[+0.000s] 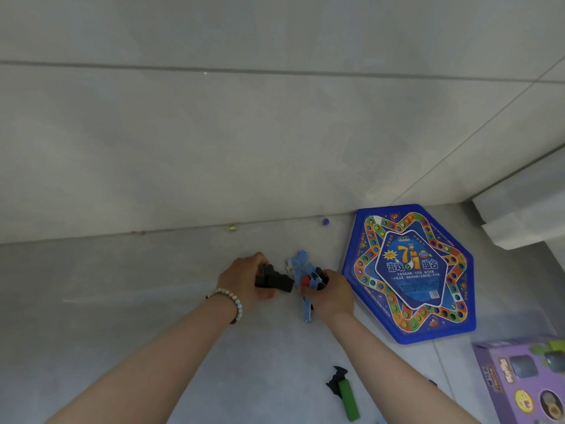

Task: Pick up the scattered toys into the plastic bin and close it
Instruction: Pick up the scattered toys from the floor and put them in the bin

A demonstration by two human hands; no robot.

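Gripping toys in both hands, a person works low over a pale tiled floor where it meets the wall. The left hand (247, 280), one beaded bracelet (234, 301) at its wrist, has its fingers curled round a clump of black pieces (273, 280) held just above the floor. How many pieces make up the clump cannot be told. The right hand (331, 296) is closed round a bundle of blue toy pieces (301, 264) with one red bit showing and a dark part tucked against the fingers. A blue strip hangs below the palm. The two handfuls nearly touch.

Just beside the right hand lies one blue hexagonal game board (409, 273), flat on the floor, its star-shaped track ringed with coloured dots. One purple toy box (526, 381) sits at the lower right edge, partly out of view.

Between the forearms, nearer the camera, one green block (348, 399) lies on the floor, overlapping one black jagged piece (336, 379).

Along the foot of the wall sit small marbles, well apart — one yellow marble (232, 228), one blue marble (325, 221) and a reddish spot (137, 232) too faint to count as one or two. A white ledge (519, 209) juts in at the right.
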